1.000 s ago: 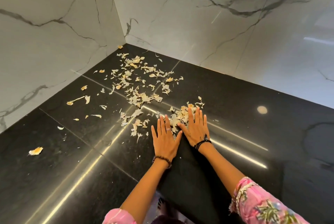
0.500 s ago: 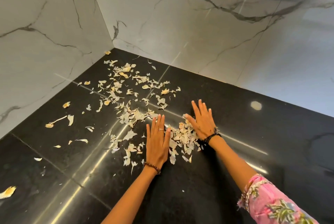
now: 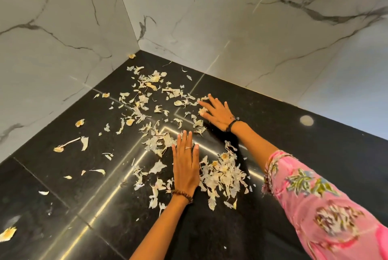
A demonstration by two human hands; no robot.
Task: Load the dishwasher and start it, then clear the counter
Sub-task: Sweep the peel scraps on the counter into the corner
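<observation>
Pale, papery cream-and-yellow peel scraps (image 3: 147,113) lay scattered over the glossy black stone desk (image 3: 315,134), thickest from the far corner toward the middle, with a gathered heap (image 3: 222,173) nearer, just right of the left hand. A few stray pieces lay well apart at the left, one (image 3: 7,234) near the left edge of the view. The left hand (image 3: 185,165) rested flat on the desk, fingers straight and together, its right edge touching the heap; it wore a ring and a beaded bracelet (image 3: 182,194). The right hand (image 3: 217,113) lay farther away and to the right, flat with fingers spread and straight, fingertips among the scraps, holding nothing; a dark band (image 3: 232,124) circled its wrist, and a pink floral sleeve (image 3: 315,196) covered the forearm. White marble-patterned walls with grey veins (image 3: 210,18) met at the far corner behind the desk.
</observation>
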